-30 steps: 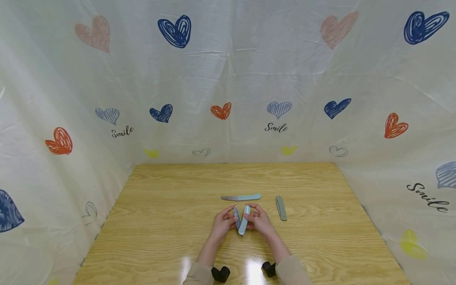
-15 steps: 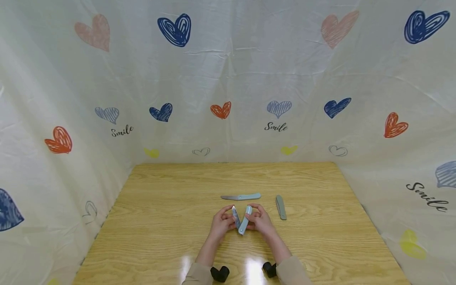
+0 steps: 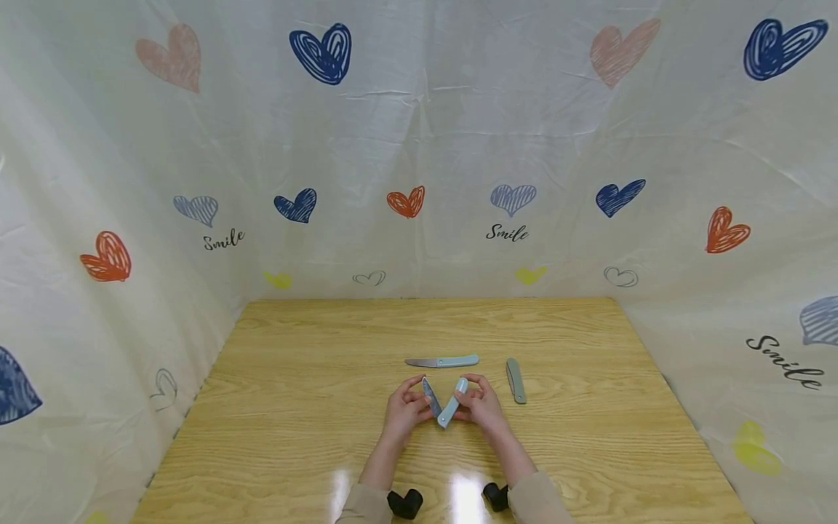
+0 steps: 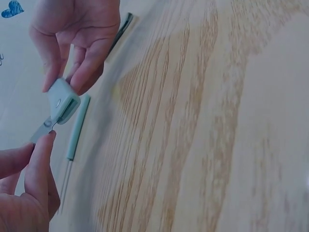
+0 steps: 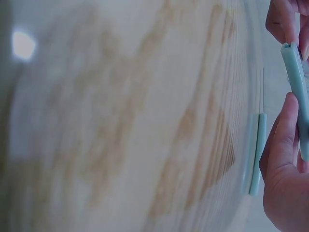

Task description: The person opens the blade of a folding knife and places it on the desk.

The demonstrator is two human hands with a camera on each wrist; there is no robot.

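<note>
Between both hands is a folding knife (image 3: pixel 451 409) with a light blue handle, its blade (image 3: pixel 431 397) swung partly out so the two parts make a V. My left hand (image 3: pixel 402 413) pinches the blade between thumb and fingers. The handle (image 5: pixel 297 87) is gripped by my right hand (image 3: pixel 483 409). In the left wrist view the pivot end of the handle (image 4: pixel 62 104) faces the camera, with the blade's tip hidden behind the fingers. Just beyond the hands lies a second light blue knife (image 3: pixel 458 361), unfolded, blade pointing left.
A grey-green folding knife (image 3: pixel 516 381), folded, lies right of the hands on the wooden table (image 3: pixel 314 364). Black wrist devices (image 3: pixel 404 503) sit by both sleeves. A white curtain (image 3: pixel 419 145) printed with hearts surrounds the table on the back and sides.
The blade and handle have spread farther apart, widening the V. My left hand has shifted slightly left and my right hand slightly right. The other knives stay put.
</note>
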